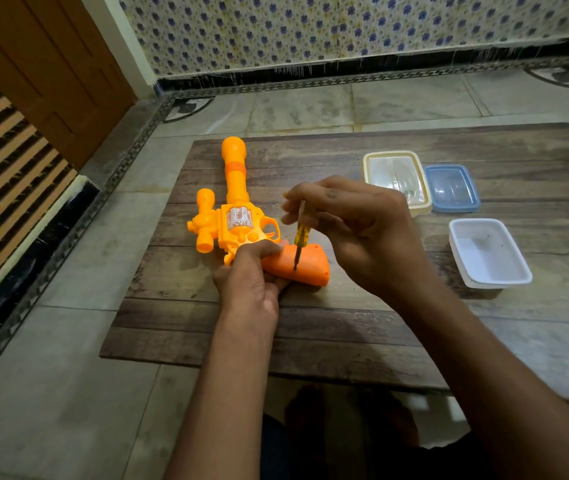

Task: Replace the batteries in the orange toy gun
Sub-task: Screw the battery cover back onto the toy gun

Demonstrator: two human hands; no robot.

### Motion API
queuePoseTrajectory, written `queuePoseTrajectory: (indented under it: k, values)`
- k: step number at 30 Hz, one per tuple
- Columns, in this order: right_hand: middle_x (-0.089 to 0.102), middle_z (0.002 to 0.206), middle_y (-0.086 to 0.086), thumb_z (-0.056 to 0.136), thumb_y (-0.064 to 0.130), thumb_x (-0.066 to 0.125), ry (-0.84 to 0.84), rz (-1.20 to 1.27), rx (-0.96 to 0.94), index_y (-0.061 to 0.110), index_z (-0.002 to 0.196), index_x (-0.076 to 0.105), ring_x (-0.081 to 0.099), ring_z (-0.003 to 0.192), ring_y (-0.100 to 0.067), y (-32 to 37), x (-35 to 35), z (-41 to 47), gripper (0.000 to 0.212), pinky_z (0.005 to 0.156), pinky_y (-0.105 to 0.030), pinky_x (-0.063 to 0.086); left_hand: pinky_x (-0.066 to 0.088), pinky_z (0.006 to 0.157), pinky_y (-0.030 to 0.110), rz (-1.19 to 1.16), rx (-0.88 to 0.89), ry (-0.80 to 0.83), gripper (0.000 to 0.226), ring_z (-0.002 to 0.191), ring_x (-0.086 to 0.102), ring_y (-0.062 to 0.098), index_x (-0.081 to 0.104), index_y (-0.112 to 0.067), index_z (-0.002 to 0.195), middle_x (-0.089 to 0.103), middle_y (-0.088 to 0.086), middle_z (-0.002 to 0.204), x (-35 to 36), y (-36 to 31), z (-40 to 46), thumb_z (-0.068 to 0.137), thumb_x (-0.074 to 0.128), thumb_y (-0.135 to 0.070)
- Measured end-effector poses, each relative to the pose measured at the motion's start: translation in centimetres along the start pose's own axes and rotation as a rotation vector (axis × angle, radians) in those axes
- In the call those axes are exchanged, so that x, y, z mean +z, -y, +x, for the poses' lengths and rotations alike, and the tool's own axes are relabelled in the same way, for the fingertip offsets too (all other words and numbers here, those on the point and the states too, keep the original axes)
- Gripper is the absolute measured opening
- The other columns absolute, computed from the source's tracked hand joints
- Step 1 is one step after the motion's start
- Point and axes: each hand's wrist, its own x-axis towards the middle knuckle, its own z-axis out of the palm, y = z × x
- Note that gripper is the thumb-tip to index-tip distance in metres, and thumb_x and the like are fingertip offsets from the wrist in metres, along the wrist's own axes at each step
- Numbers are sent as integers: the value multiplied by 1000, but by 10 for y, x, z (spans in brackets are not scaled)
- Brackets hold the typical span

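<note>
An orange toy gun [233, 216] lies flat on a wood-patterned board [362, 327], barrel pointing away from me, its darker orange grip [311, 266] toward the right. My left hand [252, 275] grips the gun where body and grip meet, fingers curled over it. My right hand [356, 223] pinches a small screwdriver with a yellow handle [300, 233], held nearly upright, its tip on the face of the grip.
On the board's right side stand a cream-rimmed lidded container [395, 180], a blue lidded container [453, 188] and an open white tray [489, 252]. The board rests on a tiled floor. A wooden door [44, 64] is at left, a patterned wall behind.
</note>
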Motion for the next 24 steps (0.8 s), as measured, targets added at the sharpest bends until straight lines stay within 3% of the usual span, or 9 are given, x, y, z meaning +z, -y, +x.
queuePoseTrajectory:
  k: [3, 5, 9, 11, 13, 16, 19, 21, 24]
  values:
    - [72, 98, -10, 90, -7, 71, -47, -81, -24, 2, 115, 76, 75, 89, -15, 2, 1, 1, 27, 78, -22, 61, 61, 80, 66, 7, -14, -12, 70, 108, 71, 39, 60, -9, 136, 71, 19, 124, -1, 0, 0, 69, 72, 8]
    - [67, 89, -9, 89, 3, 78, -85, -157, -40, 6, 113, 77, 69, 78, -15, 4, 4, 1, 24, 71, -17, 57, 60, 78, 67, 1, -9, -2, 80, 112, 69, 41, 60, -10, 137, 70, 20, 127, -1, 0, 1, 59, 77, 3]
    - [66, 93, -9, 92, 7, 76, -67, -119, -35, 4, 113, 76, 68, 83, -16, 3, 3, 0, 22, 76, -26, 59, 60, 79, 68, 9, 0, 9, 86, 111, 71, 42, 60, -9, 137, 70, 22, 126, 0, 0, 2, 53, 76, 1]
    - [70, 102, -10, 94, -1, 69, -11, -37, -4, 1, 116, 74, 72, 95, -18, 1, -1, 0, 23, 81, -35, 60, 61, 80, 64, 8, -8, 3, 72, 108, 72, 40, 61, -7, 135, 71, 23, 122, 1, -1, 0, 65, 72, 8]
    - [72, 106, -9, 91, -11, 65, 15, -18, 0, -1, 115, 73, 74, 99, -18, 0, -3, 0, 28, 81, -38, 62, 61, 79, 64, 5, -14, 2, 77, 108, 72, 40, 62, -8, 135, 73, 22, 121, 0, -1, 1, 60, 74, 5]
    - [74, 103, -9, 88, -15, 68, -2, -54, -21, -1, 111, 75, 75, 93, -10, 2, -1, 0, 29, 80, -26, 62, 59, 78, 69, -28, 11, 0, 100, 112, 70, 42, 62, -9, 134, 71, 20, 126, -3, 2, 6, 36, 78, -3]
    - [74, 99, -9, 87, -10, 74, -42, -129, -60, 0, 107, 77, 69, 89, -3, 5, 4, 1, 23, 79, -6, 51, 60, 75, 68, -14, 18, -1, 95, 113, 70, 42, 61, -7, 135, 70, 22, 125, -2, 0, 3, 42, 78, 0]
    - [74, 97, -8, 87, -4, 76, -64, -171, -74, 3, 106, 78, 67, 85, -3, 6, 7, 1, 20, 76, -5, 48, 60, 76, 69, 0, 20, 4, 82, 113, 70, 43, 61, -5, 135, 70, 25, 125, -2, 0, 0, 55, 74, 4]
    - [73, 94, -5, 88, 5, 78, -94, -208, -76, 5, 104, 78, 68, 78, -12, 6, 9, 1, 16, 70, -16, 53, 59, 76, 71, -10, 21, -5, 89, 112, 70, 44, 59, -6, 136, 70, 25, 125, -2, 0, 0, 49, 75, 1]
